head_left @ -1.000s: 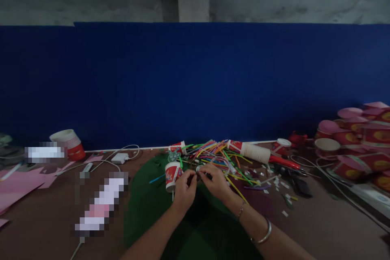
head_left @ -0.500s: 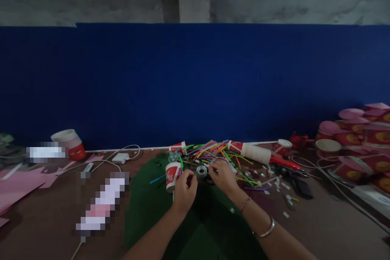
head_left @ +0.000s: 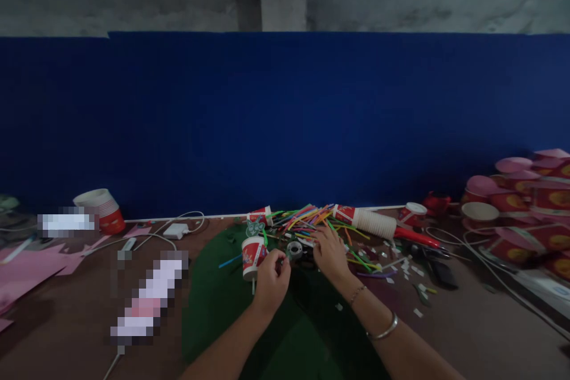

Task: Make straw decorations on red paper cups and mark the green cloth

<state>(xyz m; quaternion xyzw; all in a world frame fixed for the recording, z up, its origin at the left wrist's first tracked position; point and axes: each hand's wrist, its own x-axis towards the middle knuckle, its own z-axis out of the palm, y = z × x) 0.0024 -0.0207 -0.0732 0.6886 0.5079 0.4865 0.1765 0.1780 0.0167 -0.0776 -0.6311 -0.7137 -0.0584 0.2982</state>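
Observation:
My left hand (head_left: 273, 280) has its thumb and fingers pinched together; whatever small thing is between them is too dim to make out. Just left of it, a red and white paper cup (head_left: 253, 254) has a thin white stick below and a grey-green cut-out shape (head_left: 255, 227) above its rim. Fingers stretched forward, my right hand (head_left: 330, 253) reaches to the near edge of a pile of thin coloured strips (head_left: 305, 218). Between the hands is a roll of tape (head_left: 294, 250), apparently on a dark holder.
Nested paper cups (head_left: 376, 223) lie behind on the right, near a red-handled tool (head_left: 421, 238) and white scraps (head_left: 417, 272). Decorated red cups (head_left: 512, 208) are heaped at far right. Another cup stack (head_left: 101, 211), a white charger (head_left: 176, 231) and pink paper (head_left: 38, 270) are on the left.
My right hand has moved from beside the tape roll, slightly right and away from me, and its fingers have straightened toward the strips. My left hand has shifted slightly right, still pinched.

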